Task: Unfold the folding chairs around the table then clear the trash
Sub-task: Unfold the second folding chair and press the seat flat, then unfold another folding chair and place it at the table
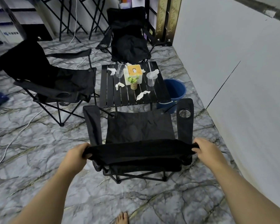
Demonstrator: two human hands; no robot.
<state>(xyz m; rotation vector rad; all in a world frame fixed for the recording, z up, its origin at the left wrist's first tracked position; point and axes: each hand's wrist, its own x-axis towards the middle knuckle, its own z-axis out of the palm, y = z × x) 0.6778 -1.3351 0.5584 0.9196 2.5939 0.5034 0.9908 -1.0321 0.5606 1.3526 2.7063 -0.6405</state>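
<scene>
Near chair (140,126): opened out, seat spread flat, both armrests out, cup-holder arm on the right side. It stands between the person and the table (108,92), facing it, front edge just short of the table's near side.

Left hand (78,152): fingers curled round the left top corner of the backrest. Right hand (204,148): same grip on the right top corner. Fabric is pulled taut between them. The top edge runs side to side, straight across in front of the person, with one hand at each end and neither nearer than the other.

Two more chairs look open: one left of the table (55,81), one on the far side (128,42). Judging by that, the unfolding is about finished, and this one may only need setting down or nudging in.

Trash is untouched. Crumpled tissues (142,94) are scattered across the slats, with two clear cups (151,79), a tissue box (133,72) and a small plant (133,81). All of it lies straight ahead, beyond the chair. A blue bucket (178,91) sits on the floor at the table's right, so the right hand is nearer to it.
</scene>
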